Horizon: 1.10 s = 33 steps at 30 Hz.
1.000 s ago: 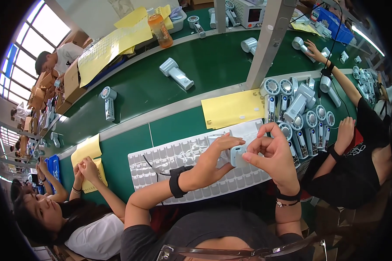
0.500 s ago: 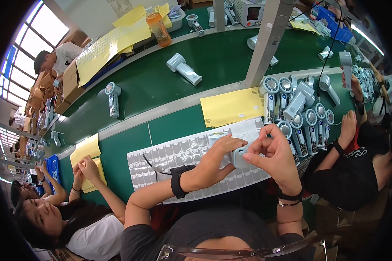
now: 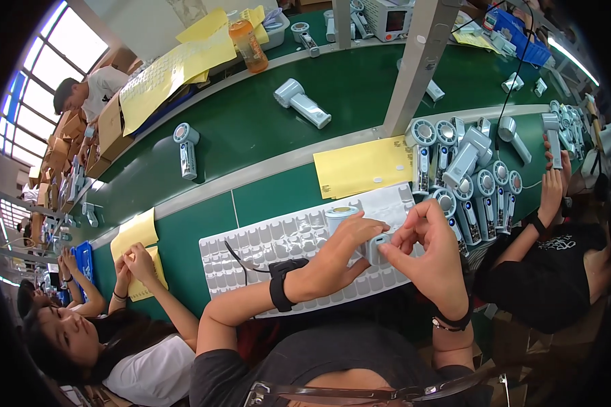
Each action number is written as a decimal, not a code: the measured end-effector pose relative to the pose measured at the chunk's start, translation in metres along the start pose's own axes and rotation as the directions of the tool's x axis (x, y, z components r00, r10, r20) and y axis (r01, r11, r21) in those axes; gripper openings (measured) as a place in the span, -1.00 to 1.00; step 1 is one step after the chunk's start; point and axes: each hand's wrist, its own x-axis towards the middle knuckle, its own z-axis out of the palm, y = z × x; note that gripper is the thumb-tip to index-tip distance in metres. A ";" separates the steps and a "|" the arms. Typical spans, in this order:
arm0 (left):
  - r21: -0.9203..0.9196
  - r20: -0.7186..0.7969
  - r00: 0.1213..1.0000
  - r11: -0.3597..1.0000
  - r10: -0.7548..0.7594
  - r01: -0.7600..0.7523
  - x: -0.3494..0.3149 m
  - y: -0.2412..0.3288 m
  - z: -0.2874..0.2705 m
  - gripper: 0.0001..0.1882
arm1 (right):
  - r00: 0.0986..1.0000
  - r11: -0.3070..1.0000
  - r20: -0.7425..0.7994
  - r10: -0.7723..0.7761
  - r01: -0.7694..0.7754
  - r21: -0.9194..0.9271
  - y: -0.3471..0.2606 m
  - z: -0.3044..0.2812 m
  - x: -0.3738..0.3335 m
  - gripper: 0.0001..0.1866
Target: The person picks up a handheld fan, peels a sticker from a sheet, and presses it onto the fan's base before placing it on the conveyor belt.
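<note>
Left hand (image 3: 329,263) is gripping a fan (image 3: 376,252) over the sheet (image 3: 295,232); right hand (image 3: 431,256) is pinching narrowly at its end, contents unclear. More fans (image 3: 483,190) are crowding the right; bare desk (image 3: 189,220) is bordering the sheet's left edge.

The held fan (image 3: 376,254) looks smooth plastic; the label sheet (image 3: 234,277), glossy; the post (image 3: 414,78), metal.

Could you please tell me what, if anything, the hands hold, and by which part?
The left hand holds a fan by its handle; the right hand is at the handle's end, its grip unclear.
</note>
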 end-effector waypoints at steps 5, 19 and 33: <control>0.037 0.108 0.988 0.993 0.108 -0.113 -0.001 -0.001 -0.013 -0.25 | 0.988 0.938 0.156 -0.013 0.066 -0.341 0.007 -0.014 0.008 -0.59; 0.885 0.351 0.911 0.392 -0.214 -0.249 0.043 -0.189 -0.215 -0.60 | 0.998 0.997 0.030 0.055 -0.053 -0.060 0.107 0.017 0.041 -0.73; 0.459 -0.855 0.396 -0.131 -0.336 0.879 -0.014 -0.182 -0.221 -0.14 | 0.877 0.757 -0.135 -0.460 0.309 -0.576 0.117 0.029 0.056 -0.83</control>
